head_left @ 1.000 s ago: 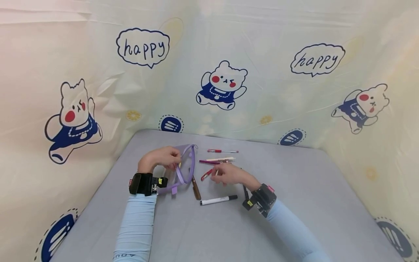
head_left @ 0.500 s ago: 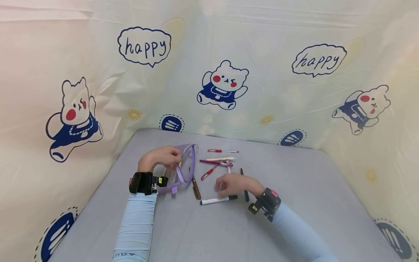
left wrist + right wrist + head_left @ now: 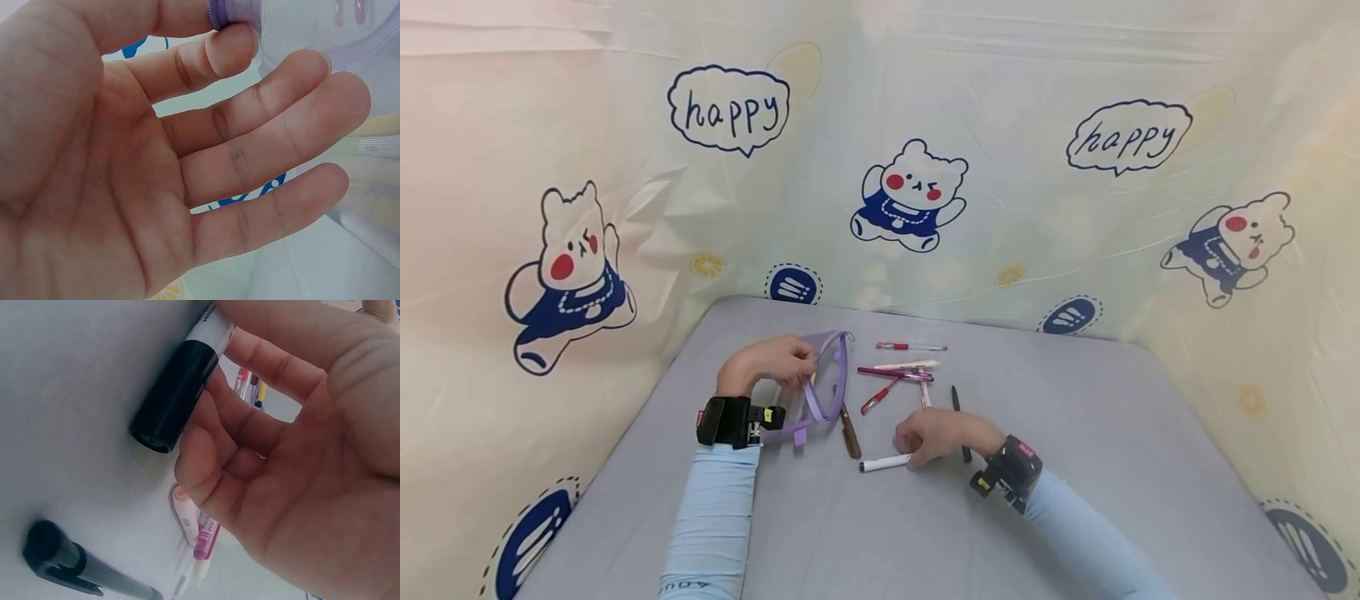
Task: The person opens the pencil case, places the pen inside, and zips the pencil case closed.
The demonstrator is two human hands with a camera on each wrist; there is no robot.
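Observation:
My left hand (image 3: 775,360) pinches the purple edge of a see-through mesh pencil pouch (image 3: 842,377) at the left of the table. In the left wrist view, thumb and forefinger hold its purple trim (image 3: 240,12), while the other fingers stay extended. The pouch's mouth faces right, and something yellow shows inside. My right hand (image 3: 946,433) pinches a white marker (image 3: 883,463) lying near the table's middle. Its black cap (image 3: 172,397) shows in the right wrist view, below the thumb; the hand hides that end in the head view.
A brown pen (image 3: 850,435) lies by the pouch mouth. Beyond my right hand are a red pen (image 3: 880,395), a purple pen (image 3: 895,373), a pale pen (image 3: 910,364) and a red-capped clear pen (image 3: 912,346). A black pen (image 3: 956,398) lies partly behind the right wrist.
My right hand has come back toward me from the red pen and taken hold of the white marker. The left hand and pouch have stayed in place.

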